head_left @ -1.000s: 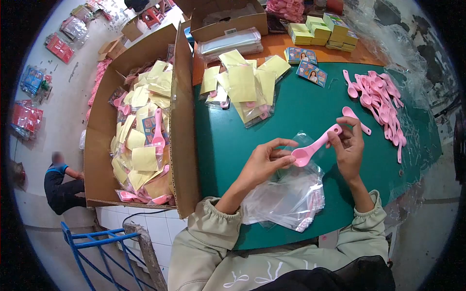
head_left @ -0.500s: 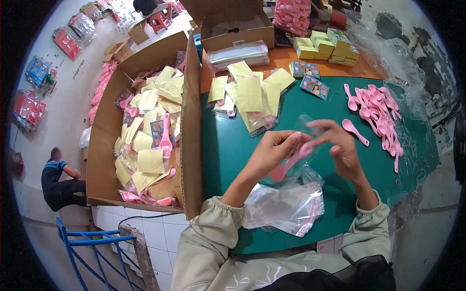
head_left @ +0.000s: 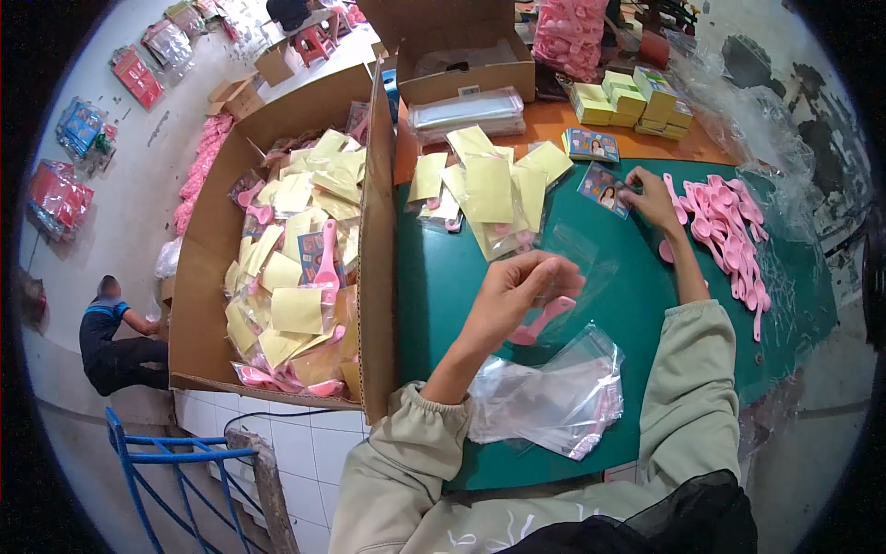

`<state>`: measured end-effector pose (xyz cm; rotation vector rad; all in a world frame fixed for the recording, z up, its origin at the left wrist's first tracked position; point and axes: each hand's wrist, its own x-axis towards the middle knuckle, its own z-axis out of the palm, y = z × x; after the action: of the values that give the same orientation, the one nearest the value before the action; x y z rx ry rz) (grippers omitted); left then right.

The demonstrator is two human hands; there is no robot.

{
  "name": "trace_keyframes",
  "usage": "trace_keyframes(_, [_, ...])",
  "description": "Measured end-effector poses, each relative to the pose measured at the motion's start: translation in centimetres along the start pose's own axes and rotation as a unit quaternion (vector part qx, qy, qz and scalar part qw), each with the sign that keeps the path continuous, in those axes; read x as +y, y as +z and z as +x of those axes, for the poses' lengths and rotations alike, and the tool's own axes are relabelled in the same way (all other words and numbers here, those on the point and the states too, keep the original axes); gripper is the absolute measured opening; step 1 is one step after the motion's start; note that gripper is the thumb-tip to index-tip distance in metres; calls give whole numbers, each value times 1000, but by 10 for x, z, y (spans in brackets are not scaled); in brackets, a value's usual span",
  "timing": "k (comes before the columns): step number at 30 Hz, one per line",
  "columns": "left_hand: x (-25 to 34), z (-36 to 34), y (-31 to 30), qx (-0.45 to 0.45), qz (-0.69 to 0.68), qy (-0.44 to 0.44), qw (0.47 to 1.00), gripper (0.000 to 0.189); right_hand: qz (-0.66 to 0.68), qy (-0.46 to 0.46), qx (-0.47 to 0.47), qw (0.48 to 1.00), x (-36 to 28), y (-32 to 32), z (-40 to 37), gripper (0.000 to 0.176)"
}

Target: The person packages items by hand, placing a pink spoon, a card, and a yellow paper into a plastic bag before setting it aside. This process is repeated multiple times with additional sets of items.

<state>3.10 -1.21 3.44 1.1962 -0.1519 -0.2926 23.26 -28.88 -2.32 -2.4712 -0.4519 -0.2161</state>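
Observation:
My left hand (head_left: pixel 528 284) is closed on a clear plastic bag (head_left: pixel 583 261), which spreads out past the fingertips. A pink measuring spoon (head_left: pixel 544 320) hangs below these fingers and appears to be inside the bag. Farther up the table, my right hand (head_left: pixel 653 198) pinches the right edge of a printed card (head_left: pixel 604 190). More clear bags (head_left: pixel 549 392) lie in a loose stack near my body. Just beyond the held card is a small pile of similar cards (head_left: pixel 589 144). Pink spoons (head_left: pixel 724 231) lie heaped to the right of my right hand.
At left stands a large cardboard box (head_left: pixel 377 249) full of bagged spoons with yellow cards. Several finished-looking packets (head_left: pixel 489 189) lie beyond my left hand. Card stacks (head_left: pixel 637 97), a small carton (head_left: pixel 466 83) and plastic film (head_left: pixel 729 111) line the back. Another person (head_left: pixel 115 337) crouches at far left.
My right hand has left the bag and moved up the table to the printed card, which has shifted slightly toward me. My left hand still holds the bag with the spoon.

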Motion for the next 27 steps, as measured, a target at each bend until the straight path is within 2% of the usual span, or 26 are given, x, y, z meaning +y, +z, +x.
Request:
trace_keyframes(2, [0, 0, 1, 1, 4, 2, 1000, 29, 228, 15, -31, 973, -7, -6, -6, 23])
trace_keyframes(3, [0, -1, 1, -1, 8, 5, 1000, 29, 285, -36, -22, 958, -41, -19, -19, 16])
trace_keyframes(6, [1, -1, 3, 9, 8, 3, 1000, 29, 323, -4, -18, 946, -114, -58, -55, 18])
trace_keyframes(9, [2, 0, 6, 10, 1, 1, 1000, 29, 280, -44, -25, 959, -164, -88, -85, 17])
trace_keyframes(12, [-1, 0, 7, -4, 13, 0, 1000, 29, 174, -143, -17, 974, -178, -92, -101, 15])
trace_keyframes(16, [-5, -1, 10, -46, 46, 8, 998, 27, 76, -203, -37, 975, -191, -96, -112, 16])
trace_keyframes(19, [-7, -2, 11, -51, 172, 56, 982, 28, 77, -159, -114, 978, -199, -96, -119, 17])
trace_keyframes(22, [-1, -7, 20, -60, 142, 49, 987, 34, 96, -173, -182, 963, -191, -85, -117, 20])
trace_keyframes(27, [-9, -12, 18, -12, 391, 122, 912, 57, 166, -165, -232, 944, -180, -61, -120, 17])
